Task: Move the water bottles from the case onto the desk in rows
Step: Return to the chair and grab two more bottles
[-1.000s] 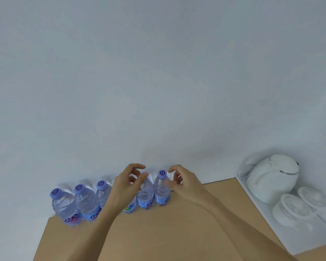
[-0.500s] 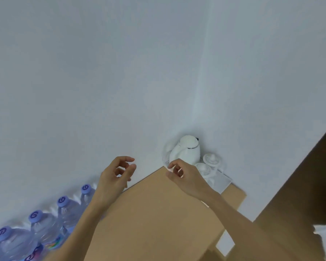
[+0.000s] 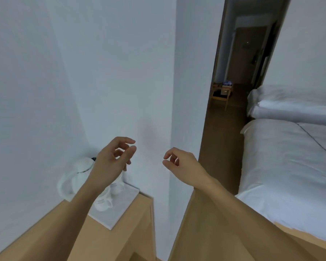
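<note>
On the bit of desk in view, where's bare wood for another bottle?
Bare desk shows between the left forearm and the white tray's near edge, running to the desk's right end. The corner by the wall is crowded: kettle and cups fill the tray.

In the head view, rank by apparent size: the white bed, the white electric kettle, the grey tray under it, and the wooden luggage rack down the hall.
1. White bed
2. Flat grey tray
3. White electric kettle, partly hidden by the left forearm, so unsure against the tray
4. Wooden luggage rack, which looks small because it is far
</note>
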`<state>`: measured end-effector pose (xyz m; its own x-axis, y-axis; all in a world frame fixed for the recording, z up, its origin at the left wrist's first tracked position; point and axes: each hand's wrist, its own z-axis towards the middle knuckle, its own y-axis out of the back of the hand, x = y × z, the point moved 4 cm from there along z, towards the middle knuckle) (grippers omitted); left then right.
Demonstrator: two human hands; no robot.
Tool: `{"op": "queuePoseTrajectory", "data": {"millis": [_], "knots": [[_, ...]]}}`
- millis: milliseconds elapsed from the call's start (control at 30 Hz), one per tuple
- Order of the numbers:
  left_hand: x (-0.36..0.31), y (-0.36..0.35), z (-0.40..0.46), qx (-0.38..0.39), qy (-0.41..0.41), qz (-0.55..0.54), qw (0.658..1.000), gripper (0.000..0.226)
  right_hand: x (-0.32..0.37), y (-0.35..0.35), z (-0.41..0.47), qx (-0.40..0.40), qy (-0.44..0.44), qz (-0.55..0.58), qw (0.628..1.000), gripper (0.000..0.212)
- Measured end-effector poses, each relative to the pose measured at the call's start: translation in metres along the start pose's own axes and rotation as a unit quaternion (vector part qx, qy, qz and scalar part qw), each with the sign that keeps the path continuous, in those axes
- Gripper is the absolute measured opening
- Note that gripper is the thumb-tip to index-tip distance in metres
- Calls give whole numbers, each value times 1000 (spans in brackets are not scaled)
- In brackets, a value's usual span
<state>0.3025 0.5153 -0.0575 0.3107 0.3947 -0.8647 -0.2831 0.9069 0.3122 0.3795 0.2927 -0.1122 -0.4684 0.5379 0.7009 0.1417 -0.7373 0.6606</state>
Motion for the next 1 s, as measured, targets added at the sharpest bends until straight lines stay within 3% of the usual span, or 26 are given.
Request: {"op": "queuePoseTrajectory", "data": {"millis": [333,733,1000], "knots": [[-51,-208,98,97,-66,-25,993,8,-128,169,-3,-117,-84,-138,980,6],[-56,-385,266,177,-129,-39,975,2,-236,306,85,-162,-187,-244,938,10],[-47,-482,380,175,-145,-23,974,6,-311,373,149,-181,-209,-282,919,12]]}}
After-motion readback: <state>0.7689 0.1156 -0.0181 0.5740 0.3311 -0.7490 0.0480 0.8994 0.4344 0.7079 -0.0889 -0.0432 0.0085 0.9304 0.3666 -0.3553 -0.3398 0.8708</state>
